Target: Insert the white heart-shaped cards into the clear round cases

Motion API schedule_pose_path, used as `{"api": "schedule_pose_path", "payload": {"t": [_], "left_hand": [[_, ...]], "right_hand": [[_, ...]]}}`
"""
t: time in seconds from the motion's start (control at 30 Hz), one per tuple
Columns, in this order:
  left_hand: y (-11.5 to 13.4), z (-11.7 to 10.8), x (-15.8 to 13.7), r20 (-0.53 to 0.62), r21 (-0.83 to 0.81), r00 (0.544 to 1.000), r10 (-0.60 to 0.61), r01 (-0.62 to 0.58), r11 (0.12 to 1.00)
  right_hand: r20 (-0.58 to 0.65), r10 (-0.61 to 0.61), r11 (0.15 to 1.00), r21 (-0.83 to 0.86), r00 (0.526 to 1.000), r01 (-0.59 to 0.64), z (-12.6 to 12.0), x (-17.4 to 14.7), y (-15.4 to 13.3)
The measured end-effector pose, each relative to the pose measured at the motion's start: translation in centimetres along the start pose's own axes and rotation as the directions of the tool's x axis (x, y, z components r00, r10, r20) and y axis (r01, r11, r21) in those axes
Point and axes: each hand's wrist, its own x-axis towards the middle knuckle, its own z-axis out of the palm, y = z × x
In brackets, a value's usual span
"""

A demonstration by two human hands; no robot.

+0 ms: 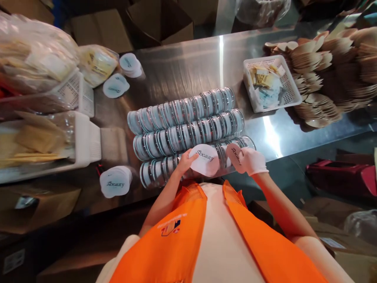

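Observation:
My bare left hand [184, 162] pinches the edge of a round white card [206, 165] printed with "beauty"; whether it is one card or a stack I cannot tell. In a white glove, my right hand [255, 161] grips a similar printed round card [233, 156], tilted and in shadow. Both hands are over the nearest of three rows of round, clear-rimmed containers [188, 133] set on edge side by side. Stacks of the same white cards lie to the left: one near the front edge [115, 182], two farther back [115, 85].
The metal table [182, 70] runs across the view. A white basket [249, 92] of small packets stands at the right, beside nested wooden-looking spoons [318, 106]. White crates [91, 145] with bagged goods line the left. Cardboard boxes [100, 31] stand behind the table.

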Motion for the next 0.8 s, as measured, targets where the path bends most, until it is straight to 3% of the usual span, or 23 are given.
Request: {"api": "schedule_pose_path", "payload": {"t": [0.1, 0.2, 0.27, 0.33, 0.43, 0.63, 0.8], "left_hand": [[-0.4, -0.7, 0.1, -0.015, -0.004, 0.999, 0.031, -0.031, 1.0], [-0.9, -1.1, 0.2, -0.016, -0.026, 0.999, 0.032, -0.033, 0.999], [-1.1, -1.1, 0.3, -0.019, -0.053, 0.999, 0.029, -0.03, 0.998], [-1.2, -1.2, 0.3, -0.024, -0.071, 0.999, 0.021, -0.023, 0.997], [-1.3, -1.3, 0.4, -0.031, -0.067, 0.999, 0.021, -0.023, 0.997], [-1.6, -1.6, 0.2, -0.021, -0.087, 1.0, 0.006, -0.007, 0.996], [-1.7, -1.9, 0.3, 0.001, -0.062, 1.0, -0.01, 0.01, 0.998]], "right_hand": [[0.087, 0.013, 0.998, -0.062, 0.996, -0.008, -0.1, 0.8, -1.9], [0.167, 0.024, 0.998, -0.053, 0.986, -0.015, 2.3, 2.4, -3.0], [0.137, 0.007, 1.0, 0.001, 0.991, -0.008, 4.8, 3.0, -3.1], [0.019, -0.03, 0.994, 0.105, 0.999, 0.028, 7.3, 2.8, -2.6], [-0.115, 0.017, 0.966, 0.26, 0.993, 0.013, 9.6, 1.4, -1.2], [0.018, 0.128, 0.979, 0.155, 0.992, -0.129, 10.6, 0.0, -0.6], [-0.037, 0.15, 0.941, 0.311, 0.988, -0.131, 13.5, 1.1, -1.8]]}}
